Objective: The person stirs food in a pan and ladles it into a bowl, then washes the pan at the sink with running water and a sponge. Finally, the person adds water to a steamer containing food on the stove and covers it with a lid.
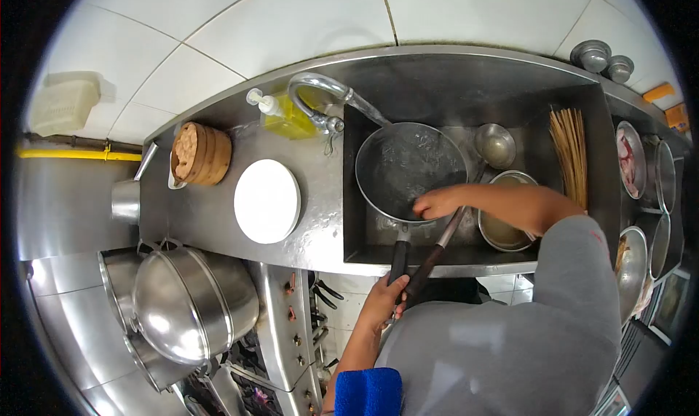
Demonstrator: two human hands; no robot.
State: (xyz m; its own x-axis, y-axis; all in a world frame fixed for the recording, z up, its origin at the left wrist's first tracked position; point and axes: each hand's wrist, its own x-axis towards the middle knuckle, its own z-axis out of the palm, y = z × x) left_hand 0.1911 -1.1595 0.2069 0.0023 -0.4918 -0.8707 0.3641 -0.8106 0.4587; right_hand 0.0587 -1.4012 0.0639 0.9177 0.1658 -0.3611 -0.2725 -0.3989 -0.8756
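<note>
The faucet (320, 79) arched toward the water-filled, long-handled wok (371, 190) in the sink (539, 107). The left hand (384, 299) curled its fingers around the handle (399, 262); the right hand's (435, 203) blurred fingers, grip unclear, reached inside. Washing seemed under way, emptying not yet done.
</note>
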